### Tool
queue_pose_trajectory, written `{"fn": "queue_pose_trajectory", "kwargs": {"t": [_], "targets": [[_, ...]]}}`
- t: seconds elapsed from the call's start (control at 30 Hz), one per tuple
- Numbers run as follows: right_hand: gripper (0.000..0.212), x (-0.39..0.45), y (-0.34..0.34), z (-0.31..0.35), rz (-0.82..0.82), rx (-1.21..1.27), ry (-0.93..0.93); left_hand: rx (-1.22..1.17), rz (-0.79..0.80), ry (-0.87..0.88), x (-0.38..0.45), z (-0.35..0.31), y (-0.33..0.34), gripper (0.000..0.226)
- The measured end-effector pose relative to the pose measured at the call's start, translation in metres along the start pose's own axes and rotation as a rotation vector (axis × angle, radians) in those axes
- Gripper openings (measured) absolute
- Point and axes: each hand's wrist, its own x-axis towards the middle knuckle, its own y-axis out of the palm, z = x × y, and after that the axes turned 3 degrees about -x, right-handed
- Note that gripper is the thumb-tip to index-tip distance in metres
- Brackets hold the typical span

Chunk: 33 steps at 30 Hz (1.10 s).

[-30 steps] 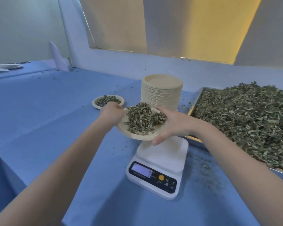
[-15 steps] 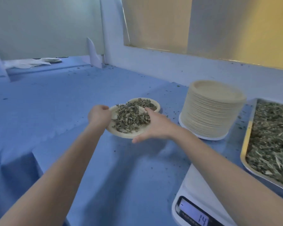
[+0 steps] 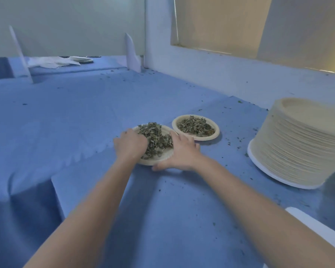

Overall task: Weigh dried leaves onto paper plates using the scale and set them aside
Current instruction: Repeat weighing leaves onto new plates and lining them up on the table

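Note:
A paper plate [image 3: 156, 160] heaped with dried leaves [image 3: 155, 139] sits low on the blue table cloth, held at both sides. My left hand [image 3: 131, 145] grips its left rim. My right hand [image 3: 179, 153] cups the right rim, fingers spread along the edge and thumb down at the front. Just behind and to the right lies a second paper plate [image 3: 214, 136] with its own portion of leaves, almost touching the first. Only a white corner of the scale [image 3: 317, 227] shows at the lower right.
A tall stack of empty paper plates [image 3: 302, 144] stands at the right. Leaf crumbs are scattered over the blue table cloth [image 3: 66, 122]. A white wall [image 3: 211, 74] runs along the back. White paper and a plate [image 3: 81, 59] lie far left.
Both hands carried the filled plate from above the scale leftwards and lowered it beside the earlier plate. The view swung left, so the scale and leaf tray left the picture.

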Motion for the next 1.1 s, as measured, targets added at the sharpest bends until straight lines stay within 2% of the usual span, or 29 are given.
{"fn": "queue_pose_trajectory", "kwargs": {"t": [0.07,0.17,0.23,0.37,0.67,0.8,0.97,1.1], "targets": [[0.128,-0.001,0.002,-0.002,0.021,0.010,0.008,0.037,-0.007,-0.003,-0.005,0.001,0.004,0.043],[0.133,-0.007,-0.005,-0.003,0.025,0.031,0.001,0.065,-0.148,0.104,-0.017,-0.009,0.006,0.044],[0.133,-0.014,-0.016,-0.002,0.013,0.050,-0.005,-0.060,-0.190,0.199,-0.032,-0.025,0.003,0.043],[0.108,-0.033,-0.047,-0.010,-0.097,0.078,-0.070,-0.291,-0.136,0.326,-0.062,-0.070,-0.003,0.037],[0.116,-0.131,-0.149,-0.089,-0.330,-0.055,0.056,-0.517,0.086,0.452,-0.132,-0.189,-0.004,0.037],[0.109,-0.168,-0.191,-0.137,-0.427,-0.001,0.172,-0.497,0.147,0.492,-0.153,-0.244,0.005,0.039],[0.099,-0.176,-0.199,-0.180,-0.379,0.051,0.291,-0.280,0.100,0.547,-0.166,-0.281,0.027,0.045],[0.098,-0.163,-0.193,-0.198,-0.369,0.082,0.336,-0.249,0.084,0.521,-0.160,-0.288,0.040,0.046]]}}
